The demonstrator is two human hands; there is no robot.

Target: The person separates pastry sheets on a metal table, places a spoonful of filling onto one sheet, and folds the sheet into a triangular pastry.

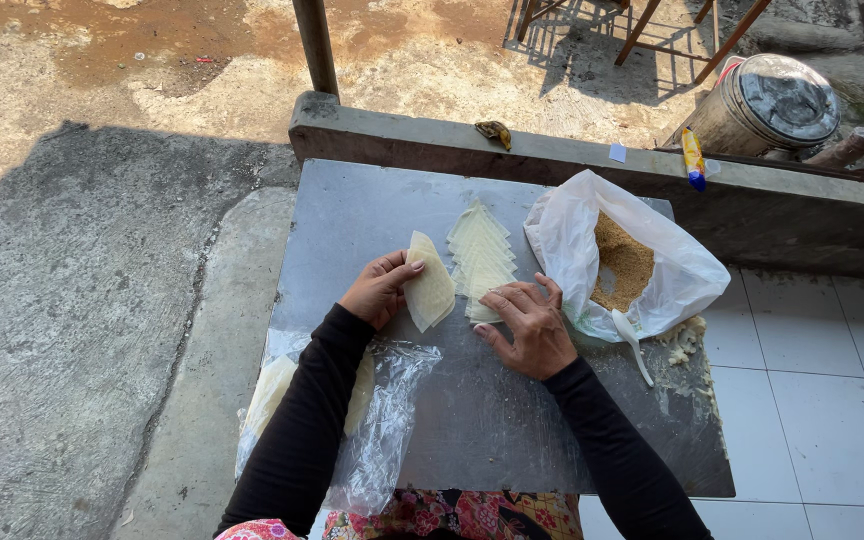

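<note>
On the metal sheet, the white bag of brown crumbs sits right of the fanned wrapper row. Press that row flat with your open right hand; your left hand pinches one pale wrapper just left of it. Lift gently.
</note>
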